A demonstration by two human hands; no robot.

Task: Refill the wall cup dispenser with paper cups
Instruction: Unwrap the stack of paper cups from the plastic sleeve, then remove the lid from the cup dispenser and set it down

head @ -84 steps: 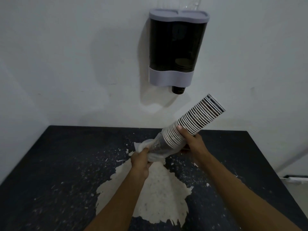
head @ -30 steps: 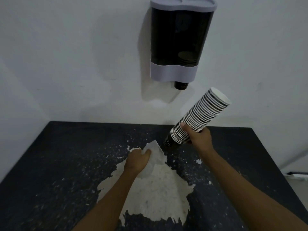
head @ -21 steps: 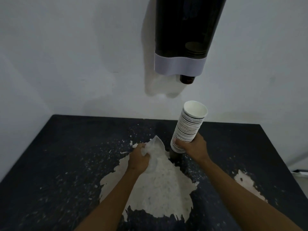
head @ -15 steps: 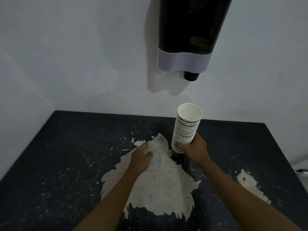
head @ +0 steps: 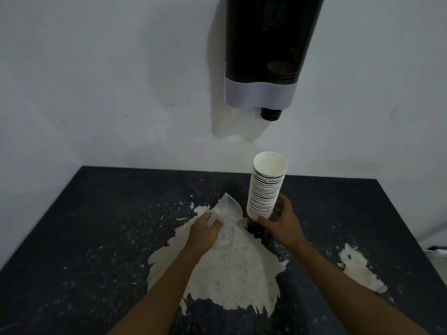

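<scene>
While the right hand (head: 281,224) curls its fingers and thumb round the lower end of a tall stack of paper cups (head: 267,187), the stack stands upright with its open white mouth facing up, its base at or just above the dark table (head: 96,226); whether it touches the top cannot be told. The left hand (head: 204,232) grips a crumpled clear plastic wrapper (head: 227,215), fingers bunched round it, just left of the stack and over a large pale patch (head: 232,269) where the table's dark surface is worn away. A smaller pale patch (head: 360,269) lies toward the right edge. On the white wall (head: 108,81) above hangs the cup dispenser (head: 266,52), its dark body ending in a grey band, with a dark cup bottom (head: 271,114) poking out below. The stack sits well below the dispenser, roughly under it.
</scene>
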